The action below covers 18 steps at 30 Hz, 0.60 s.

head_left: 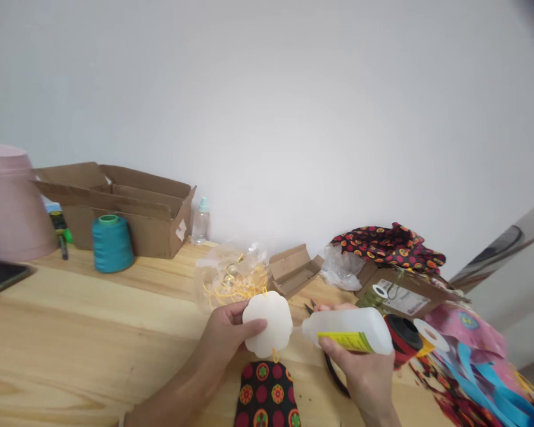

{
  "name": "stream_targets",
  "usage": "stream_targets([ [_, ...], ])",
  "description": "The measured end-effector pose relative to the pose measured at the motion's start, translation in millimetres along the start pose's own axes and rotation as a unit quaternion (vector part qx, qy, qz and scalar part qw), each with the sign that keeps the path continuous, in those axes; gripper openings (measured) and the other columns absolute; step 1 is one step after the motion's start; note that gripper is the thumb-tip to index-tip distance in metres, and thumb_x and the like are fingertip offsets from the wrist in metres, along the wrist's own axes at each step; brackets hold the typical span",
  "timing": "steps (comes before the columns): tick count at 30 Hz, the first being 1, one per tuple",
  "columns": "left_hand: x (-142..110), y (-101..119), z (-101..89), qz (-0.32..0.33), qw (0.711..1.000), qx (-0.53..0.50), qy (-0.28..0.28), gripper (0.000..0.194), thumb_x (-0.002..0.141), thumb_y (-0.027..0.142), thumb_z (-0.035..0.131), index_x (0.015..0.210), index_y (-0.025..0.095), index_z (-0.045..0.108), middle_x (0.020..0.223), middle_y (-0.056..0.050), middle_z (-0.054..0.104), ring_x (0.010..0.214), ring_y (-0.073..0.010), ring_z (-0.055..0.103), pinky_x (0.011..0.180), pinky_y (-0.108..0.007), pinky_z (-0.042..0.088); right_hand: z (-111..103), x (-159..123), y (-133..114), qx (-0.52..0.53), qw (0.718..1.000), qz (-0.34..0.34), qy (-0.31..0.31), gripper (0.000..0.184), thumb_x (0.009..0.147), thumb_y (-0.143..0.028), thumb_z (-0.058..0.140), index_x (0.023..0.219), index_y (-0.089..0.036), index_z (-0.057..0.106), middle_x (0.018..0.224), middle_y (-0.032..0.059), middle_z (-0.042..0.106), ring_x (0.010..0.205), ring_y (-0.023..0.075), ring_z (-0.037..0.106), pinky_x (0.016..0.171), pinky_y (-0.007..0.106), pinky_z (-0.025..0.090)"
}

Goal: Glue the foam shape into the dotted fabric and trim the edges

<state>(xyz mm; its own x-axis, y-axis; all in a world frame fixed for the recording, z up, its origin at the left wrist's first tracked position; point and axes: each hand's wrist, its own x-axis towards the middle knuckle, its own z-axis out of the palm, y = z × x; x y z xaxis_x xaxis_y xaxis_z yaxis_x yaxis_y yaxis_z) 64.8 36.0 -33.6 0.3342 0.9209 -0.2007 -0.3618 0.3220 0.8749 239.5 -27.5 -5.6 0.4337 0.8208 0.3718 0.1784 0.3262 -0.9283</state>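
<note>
Patterned fabric [267, 396] below hands: scalloped white piece [269, 323] left, glue bottle [349, 332] right.

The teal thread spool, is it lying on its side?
No, the teal spool stands upright on the table in front of the cardboard box, its open core facing up.

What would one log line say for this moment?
left hand: holds white scalloped piece | right hand: holds glue bottle, nozzle toward piece | patterned fabric below, on wooden table
</note>
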Motion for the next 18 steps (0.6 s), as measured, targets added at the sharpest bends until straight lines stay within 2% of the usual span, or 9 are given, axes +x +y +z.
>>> stream_targets([
  [8,0.3,0.1,0.6,-0.016,0.999,0.013,-0.029,0.039,0.056,0.017,0.071,0.095,0.011,0.065,0.073,-0.006,0.072,0.068,-0.0188,0.063,0.058,-0.026,0.048,0.3,2.1,2.1,0.027,0.999,-0.009,0.027,0.027,0.051,-0.023,0.075,0.073,-0.013,0.064,0.066,0.0074,0.069,0.077,0.0273,0.064,0.071,0.038,0.052],
  [12,1.1,0.2,0.5,-0.015,0.999,0.016,-0.027,0.039,0.055,0.017,0.072,0.093,0.011,0.065,0.07,-0.005,0.072,0.065,-0.0188,0.063,0.057,-0.026,0.048,-1.1,1.9,1.5,0.032,0.999,-0.008,0.002,0.034,0.05,-0.025,0.075,0.079,-0.013,0.063,0.067,0.0089,0.069,0.075,0.0288,0.065,0.068,0.039,0.053],
  [18,1.0,-1.8,0.4,-0.016,0.999,0.018,-0.041,0.042,0.054,0.018,0.073,0.094,0.01,0.066,0.07,-0.007,0.072,0.065,-0.0202,0.063,0.056,-0.027,0.047,-3.1,3.2,0.0,0.008,1.0,-0.027,0.0,0.03,0.054,-0.022,0.074,0.081,-0.014,0.064,0.069,0.0077,0.069,0.082,0.0297,0.063,0.071,0.04,0.052],
])
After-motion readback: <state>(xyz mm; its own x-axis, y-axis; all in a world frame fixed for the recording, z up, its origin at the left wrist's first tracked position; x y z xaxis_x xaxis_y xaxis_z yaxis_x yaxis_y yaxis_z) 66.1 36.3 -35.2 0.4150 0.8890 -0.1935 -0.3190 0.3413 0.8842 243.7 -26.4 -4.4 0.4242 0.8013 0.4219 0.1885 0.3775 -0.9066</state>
